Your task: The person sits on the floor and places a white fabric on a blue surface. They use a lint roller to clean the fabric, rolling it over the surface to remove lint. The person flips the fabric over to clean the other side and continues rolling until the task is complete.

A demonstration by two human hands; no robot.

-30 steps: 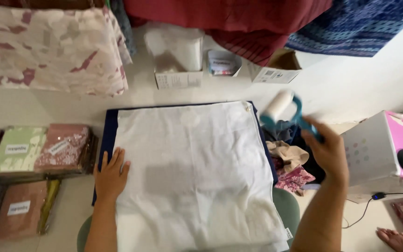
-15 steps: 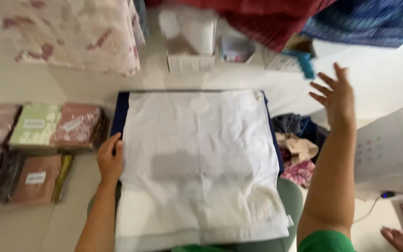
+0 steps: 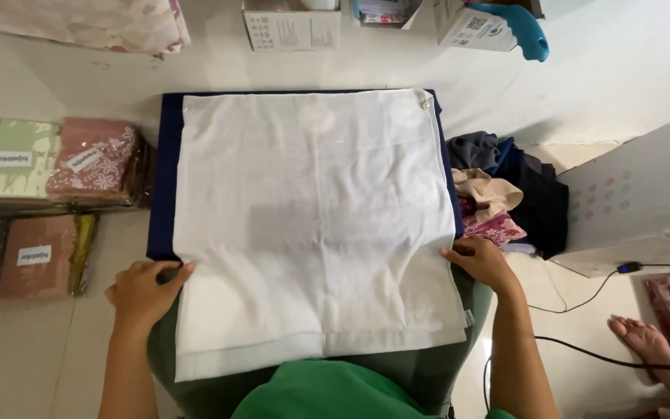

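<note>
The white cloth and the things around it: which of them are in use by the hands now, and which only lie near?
In use: white square cloth, dark blue board under it, left hand and right hand at its edges.

Lying near: packaged patterned fabrics, pile of loose clothes, cardboard boxes, white and pink box.

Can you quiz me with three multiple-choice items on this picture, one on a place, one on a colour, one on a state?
1. Where is the right hand?
A. on the white cloth's right edge
B. on the teal-handled tool
C. on the pink-and-white box

2. What colour is the board under the white cloth?
A. red
B. dark blue
C. yellow

3. How does the white cloth lie?
A. crumpled in a heap
B. rolled up
C. spread flat

Answers:
1. A, its fingers rest on that edge.
2. B, a dark blue border shows around the cloth.
3. C, it covers the board, with the left hand at its left edge.
</note>
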